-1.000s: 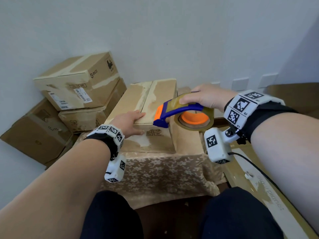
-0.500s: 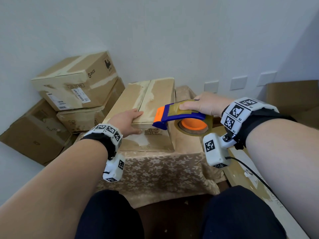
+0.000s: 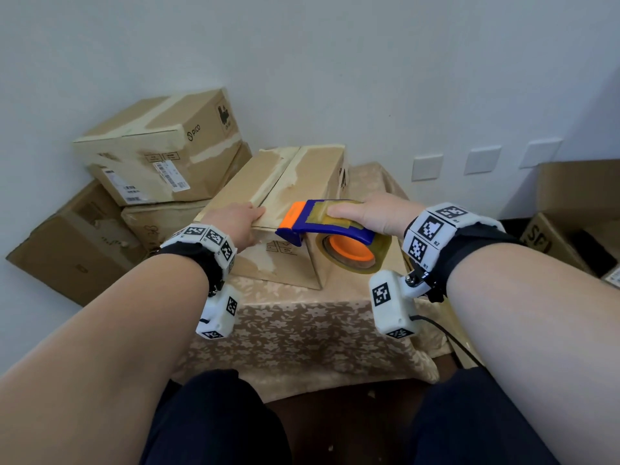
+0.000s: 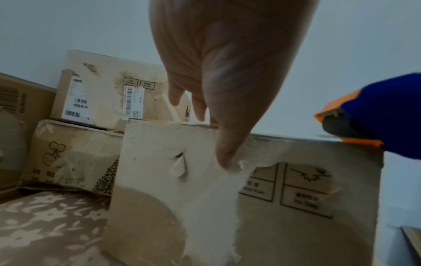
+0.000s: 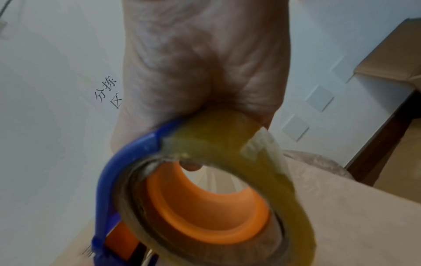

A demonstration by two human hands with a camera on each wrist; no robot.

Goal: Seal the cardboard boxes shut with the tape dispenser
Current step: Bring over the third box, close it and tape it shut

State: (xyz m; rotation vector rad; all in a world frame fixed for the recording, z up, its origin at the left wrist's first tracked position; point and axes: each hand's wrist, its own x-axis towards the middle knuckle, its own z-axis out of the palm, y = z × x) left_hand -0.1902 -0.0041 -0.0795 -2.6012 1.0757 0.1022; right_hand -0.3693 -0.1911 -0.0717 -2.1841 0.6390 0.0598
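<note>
Two hands share the job: the left hand [image 3: 237,220] lies flat-fingered on the cardboard box [image 3: 302,182] on the worktop [image 3: 302,330], steadying it, while the right hand's [image 3: 372,214] grip wraps the tape dispenser [image 3: 322,226], its blue-and-orange nose just beyond at the box's near top edge, seemingly ready to lay tape.

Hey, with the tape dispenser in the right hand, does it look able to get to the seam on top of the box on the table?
Probably yes. The right hand holds the tape dispenser at the box's near edge, and the seam lies bare beyond it. The left hand rests left of the seam.
</note>
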